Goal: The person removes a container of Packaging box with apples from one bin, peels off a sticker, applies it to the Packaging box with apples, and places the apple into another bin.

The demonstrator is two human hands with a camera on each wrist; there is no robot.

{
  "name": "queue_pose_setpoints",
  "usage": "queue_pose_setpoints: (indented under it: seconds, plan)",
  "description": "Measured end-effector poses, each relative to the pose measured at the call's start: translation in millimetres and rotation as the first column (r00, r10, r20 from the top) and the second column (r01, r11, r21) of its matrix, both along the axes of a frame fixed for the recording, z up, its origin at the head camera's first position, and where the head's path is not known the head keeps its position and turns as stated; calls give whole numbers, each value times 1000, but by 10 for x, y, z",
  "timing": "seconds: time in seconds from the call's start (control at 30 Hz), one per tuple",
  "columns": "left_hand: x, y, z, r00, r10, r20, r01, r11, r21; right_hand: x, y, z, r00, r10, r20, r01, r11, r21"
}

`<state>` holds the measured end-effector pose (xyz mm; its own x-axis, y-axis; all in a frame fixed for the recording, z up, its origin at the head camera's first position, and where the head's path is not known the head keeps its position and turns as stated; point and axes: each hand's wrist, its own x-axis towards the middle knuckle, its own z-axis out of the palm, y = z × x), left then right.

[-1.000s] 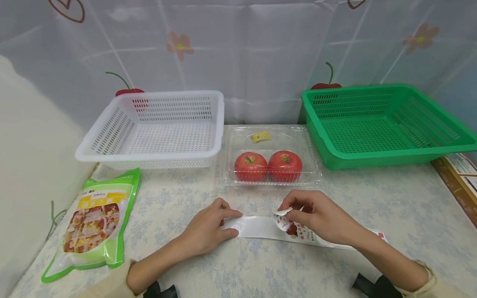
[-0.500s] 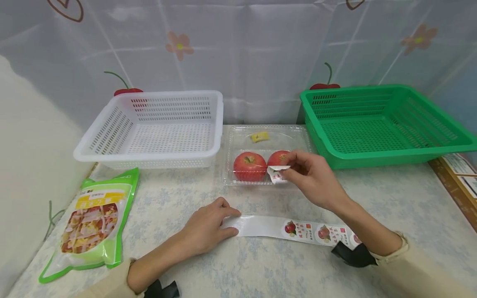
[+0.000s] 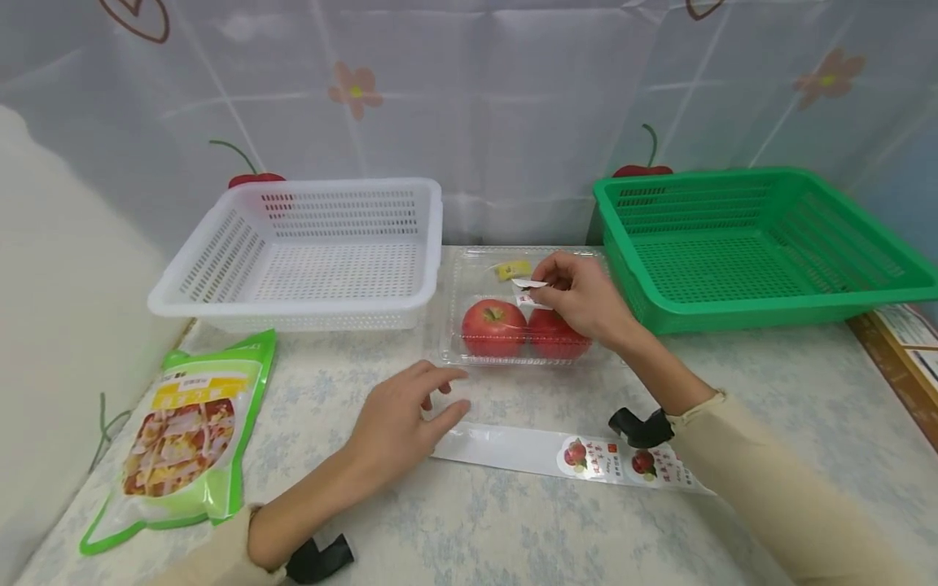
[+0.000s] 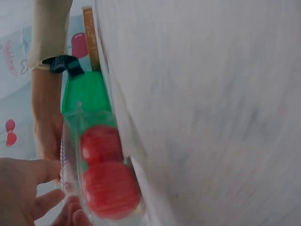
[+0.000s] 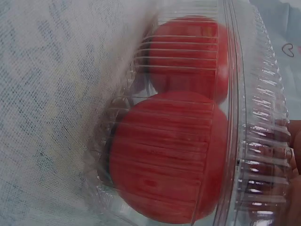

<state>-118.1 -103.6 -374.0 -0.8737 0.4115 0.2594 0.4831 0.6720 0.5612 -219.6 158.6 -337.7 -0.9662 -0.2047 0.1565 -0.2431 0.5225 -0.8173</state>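
Observation:
My right hand [image 3: 586, 297] pinches a curled label sticker [image 3: 529, 295] between thumb and fingers, over the lid of a clear plastic clamshell box [image 3: 460, 285]. Two red apples [image 3: 494, 327] sit side by side in the box, the right one partly covered by my hand. Behind them lies a small yellow packet [image 3: 515, 268]. My left hand [image 3: 399, 419], fingers relaxed and apart, hovers at the left end of a label strip [image 3: 506, 449] printed with apples; the strip's left half is bare backing. In the right wrist view the apples [image 5: 164, 155] show through the box's ribbed side.
A white basket [image 3: 293, 311] stands behind on the left, a green basket [image 3: 791, 305] on the right. At the far left lies a green-edged food bag [image 3: 183, 439]. A patterned curtain [image 3: 513, 122] hangs behind everything.
My right hand has peeled a sticker off the strip and carried it forward over the clamshell box. My left hand has let go of the strip's left end and risen slightly.

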Motion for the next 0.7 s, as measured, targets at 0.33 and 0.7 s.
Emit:
queue_pose_setpoints:
  seconds: [0.33, 0.7]
  plan:
    - [-222, 70, 178, 976, 91, 197, -108, 991, 80, 7, 22, -52, 999, 23, -34, -21, 998, 55]
    - [-447, 243, 57, 948, 78, 310, -205, 892, 402, 9, -19, -64, 999, 32, -44, -27, 994, 108]
